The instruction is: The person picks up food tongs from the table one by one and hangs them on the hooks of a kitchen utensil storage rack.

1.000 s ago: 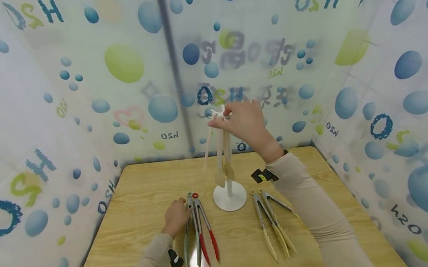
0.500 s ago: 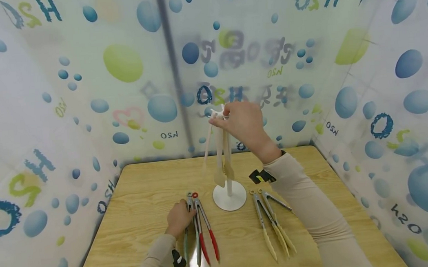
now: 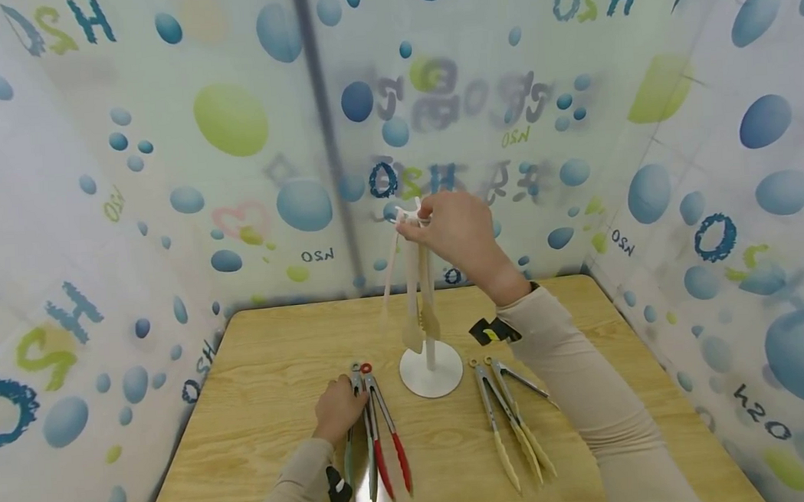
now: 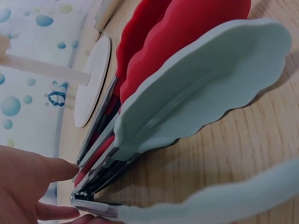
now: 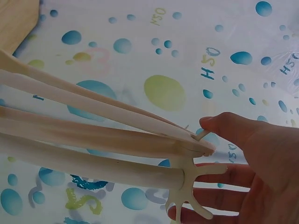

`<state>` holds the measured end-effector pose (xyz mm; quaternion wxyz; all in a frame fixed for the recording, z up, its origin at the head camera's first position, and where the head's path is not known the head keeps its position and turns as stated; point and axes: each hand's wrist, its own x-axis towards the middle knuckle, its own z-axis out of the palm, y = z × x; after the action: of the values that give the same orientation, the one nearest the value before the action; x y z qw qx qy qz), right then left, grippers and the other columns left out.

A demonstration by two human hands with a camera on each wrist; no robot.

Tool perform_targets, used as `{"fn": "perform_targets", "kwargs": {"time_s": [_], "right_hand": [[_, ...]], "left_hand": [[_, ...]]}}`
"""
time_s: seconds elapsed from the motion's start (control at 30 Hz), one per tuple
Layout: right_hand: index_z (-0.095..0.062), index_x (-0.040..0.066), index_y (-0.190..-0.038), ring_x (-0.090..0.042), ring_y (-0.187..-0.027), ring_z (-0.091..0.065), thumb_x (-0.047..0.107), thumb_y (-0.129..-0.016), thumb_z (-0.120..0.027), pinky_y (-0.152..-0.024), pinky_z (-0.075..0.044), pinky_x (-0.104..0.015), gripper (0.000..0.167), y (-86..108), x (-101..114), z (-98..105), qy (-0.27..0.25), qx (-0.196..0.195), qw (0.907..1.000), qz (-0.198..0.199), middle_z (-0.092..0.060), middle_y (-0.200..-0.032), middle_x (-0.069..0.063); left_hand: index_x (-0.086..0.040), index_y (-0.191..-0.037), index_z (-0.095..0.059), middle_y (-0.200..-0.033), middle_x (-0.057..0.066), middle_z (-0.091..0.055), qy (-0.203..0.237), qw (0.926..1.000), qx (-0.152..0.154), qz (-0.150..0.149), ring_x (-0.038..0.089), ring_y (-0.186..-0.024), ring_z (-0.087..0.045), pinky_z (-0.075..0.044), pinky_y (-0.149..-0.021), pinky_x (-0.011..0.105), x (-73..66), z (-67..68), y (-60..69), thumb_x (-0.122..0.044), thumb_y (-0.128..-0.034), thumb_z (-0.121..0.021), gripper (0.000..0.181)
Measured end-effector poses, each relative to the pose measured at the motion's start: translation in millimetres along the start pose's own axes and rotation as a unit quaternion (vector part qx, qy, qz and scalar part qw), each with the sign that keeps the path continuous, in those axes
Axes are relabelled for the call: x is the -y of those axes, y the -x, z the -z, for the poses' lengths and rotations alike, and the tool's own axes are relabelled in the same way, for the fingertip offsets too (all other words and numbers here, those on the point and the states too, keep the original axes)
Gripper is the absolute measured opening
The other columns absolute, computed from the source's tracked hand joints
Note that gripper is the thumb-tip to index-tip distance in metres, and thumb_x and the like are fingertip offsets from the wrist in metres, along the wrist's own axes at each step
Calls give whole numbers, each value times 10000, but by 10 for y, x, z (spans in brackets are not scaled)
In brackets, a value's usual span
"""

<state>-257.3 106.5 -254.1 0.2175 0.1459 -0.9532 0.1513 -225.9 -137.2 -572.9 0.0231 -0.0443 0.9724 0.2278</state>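
Left hand (image 3: 338, 408) pinches green tongs (image 4: 201, 88) just to its right, pointing down-frame; right hand (image 3: 459, 228) grips the rack (image 3: 431, 357), mid-frame.

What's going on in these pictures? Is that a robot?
No robot! These are a person's bare left hand and right hand. The wide view comes from a camera on the person's head; the close-ups come from one on each wrist. On the wooden table, green tongs and red tongs lie to the left, yellow tongs to the right. Between them stands a white stand with pale utensils hanging. The left hand holds the green tongs; the right hand grips the stand's top.
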Motion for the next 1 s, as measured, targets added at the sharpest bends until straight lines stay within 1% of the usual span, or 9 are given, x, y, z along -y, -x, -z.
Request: {"fn": "perform_targets", "kwargs": {"time_s": [0.1,0.27,0.37,0.43,0.53,0.73,0.77,0.9,1.0], "right_hand": [[-762,161,-934,-152,-494,-528,562,-899,-644,-441,-396,-271,419,-11,-11,-9,-68,70,10000,7,-700,-685,-34],[-761,169,-911,-167,-530,-545,542,-905,-643,-465,-406,-281,391,-24,-31,-3,-244,91,9997,30,-696,-696,-33],[-765,169,-922,-174,-563,-574,532,-907,-642,-485,-431,-287,383,-23,-45,10,-392,133,9991,27,-727,-768,-43],[-768,168,-933,-172,-594,-596,528,-907,-641,-507,-453,-288,382,-21,-55,15,-468,188,9987,8,-747,-845,-50],[-771,169,-942,-173,-632,-622,525,-908,-639,-531,-481,-296,381,-22,-69,21,-500,276,9984,-9,-759,-934,-54],[-774,173,-954,-182,-702,-657,520,-902,-651,-574,-515,-310,372,-29,-106,16,-501,390,9980,10,-764,-989,-50],[-775,173,-960,-183,-717,-663,520,-900,-653,-584,-522,-312,373,-30,-111,15,-510,397,9979,10,-765,-1000,-48],[-774,173,-967,-191,-752,-674,522,-897,-656,-604,-536,-326,375,-32,-126,24,-530,392,9978,35,-763,-1026,-47],[-774,171,-964,-196,-766,-676,522,-898,-656,-609,-538,-330,376,-31,-135,37,-555,379,9977,56,-762,-1034,-50]], "left_hand": [[28,-1012,-618,-868,167,-617,41,10000,19,-14,238,-671,-557,-445,-531,391,-2,3,2,-311,-890,-686,366],[33,-1020,-627,-907,194,-635,-12,9999,-2,-100,248,-691,-567,-457,-538,401,-11,15,0,-278,-885,-684,344],[36,-1040,-634,-935,204,-643,-64,9999,24,-96,257,-705,-582,-473,-550,411,-18,21,3,-267,-881,-687,346],[35,-1042,-633,-937,203,-641,-87,9999,52,-91,258,-705,-582,-474,-551,412,-21,24,6,-263,-878,-690,345],[25,-1005,-634,-919,194,-634,-83,9999,55,-85,254,-696,-571,-463,-544,404,-27,29,7,-248,-859,-703,317],[-20,-914,-637,-927,182,-636,-128,9998,159,3,232,-689,-537,-430,-533,371,-48,37,-5,-210,-823,-710,223],[-22,-899,-635,-922,186,-634,-139,9998,159,-20,233,-683,-533,-428,-526,371,-46,38,-6,-205,-818,-709,214],[-34,-838,-620,-912,192,-636,-121,9999,89,-38,232,-663,-528,-427,-506,368,-20,43,-19,-217,-801,-722,213],[-51,-764,-588,-889,186,-637,-73,10000,7,-14,228,-649,-524,-421,-492,360,16,51,-29,-208,-785,-730,213]]}}
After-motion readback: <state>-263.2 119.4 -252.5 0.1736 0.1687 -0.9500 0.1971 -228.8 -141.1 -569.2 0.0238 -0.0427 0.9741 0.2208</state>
